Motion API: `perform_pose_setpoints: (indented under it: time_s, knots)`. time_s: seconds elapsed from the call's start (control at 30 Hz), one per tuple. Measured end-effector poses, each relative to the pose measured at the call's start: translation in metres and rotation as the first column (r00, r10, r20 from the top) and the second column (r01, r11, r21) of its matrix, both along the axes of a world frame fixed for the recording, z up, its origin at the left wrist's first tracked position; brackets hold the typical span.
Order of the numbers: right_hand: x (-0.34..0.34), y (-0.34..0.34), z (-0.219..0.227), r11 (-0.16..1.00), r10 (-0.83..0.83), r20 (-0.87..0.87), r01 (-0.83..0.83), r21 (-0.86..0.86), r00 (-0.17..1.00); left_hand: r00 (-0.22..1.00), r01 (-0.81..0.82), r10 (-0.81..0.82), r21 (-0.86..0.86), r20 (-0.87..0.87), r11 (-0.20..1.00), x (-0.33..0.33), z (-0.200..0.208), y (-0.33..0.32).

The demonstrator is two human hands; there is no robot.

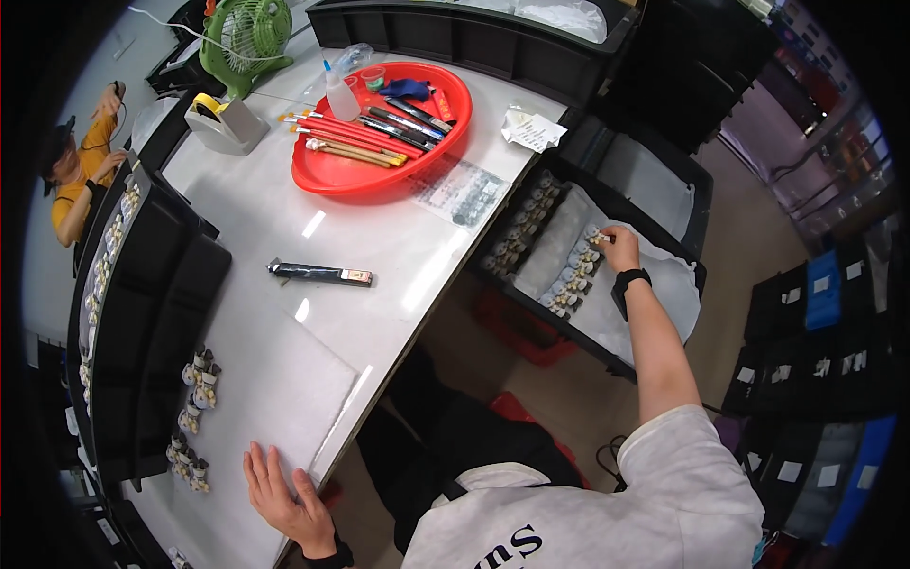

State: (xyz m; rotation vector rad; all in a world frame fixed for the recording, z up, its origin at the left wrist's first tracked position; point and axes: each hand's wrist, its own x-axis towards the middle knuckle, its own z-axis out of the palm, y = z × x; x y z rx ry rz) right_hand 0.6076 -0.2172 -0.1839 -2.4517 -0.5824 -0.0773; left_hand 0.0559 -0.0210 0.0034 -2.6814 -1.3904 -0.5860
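My right hand (621,248) reaches over a black crate (637,357) lined with white sheets. Its fingertips pinch a small white-and-grey figurine (595,237) at the far end of a row of similar figurines (573,282). Whether that figurine touches the sheet is too small to tell. On the white table (256,318), my left hand (287,500) lies with its fingers spread, beside a pale foam sheet (301,379) and holding nothing. Several loose figurines (198,379) stand left of the sheet, beyond that hand.
A red tray (327,180) holds brushes, pens and a squeeze bottle (341,100). Nearby are a black packet (322,274), a tape dispenser (226,125) and a green fan (248,43). A tall black crate (156,332) borders the left side. Another person (76,180) works beyond it.
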Motion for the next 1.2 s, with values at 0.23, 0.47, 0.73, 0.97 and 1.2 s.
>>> perform_pose_setpoints:
  time_s: [0.23, 0.47, 0.73, 0.97, 1.2]
  knots:
    - [0.011, 0.015, -0.027, 0.992, -0.01, 0.078, 0.02, -0.126, 0.997, 1.0, -0.023, 0.023, 0.001, 0.007, 1.0, -0.001, 0.0, 0.003]
    - [0.069, -0.013, -0.061, 0.825, 0.254, -0.042, -0.24, -0.512, 0.966, 0.989, -0.051, 0.027, -0.172, -0.143, 0.984, -0.005, 0.007, 0.007]
    - [-0.012, 0.063, 0.041, 0.931, 0.175, 0.146, -0.212, 0.298, 0.974, 0.998, -0.033, 0.025, -0.144, -0.059, 0.989, -0.017, 0.009, -0.002]
    - [-0.277, 0.155, 0.205, 0.455, 0.819, 0.061, -0.709, 0.539, 0.571, 0.999, 0.036, -0.034, -0.175, 0.016, 0.984, -0.019, 0.009, -0.004]
    - [-0.413, 0.186, 0.236, -0.03, 0.979, 0.194, -0.979, -0.202, -0.069, 0.96, 0.274, -0.204, -0.505, 0.19, 0.819, -0.05, 0.059, 0.032]
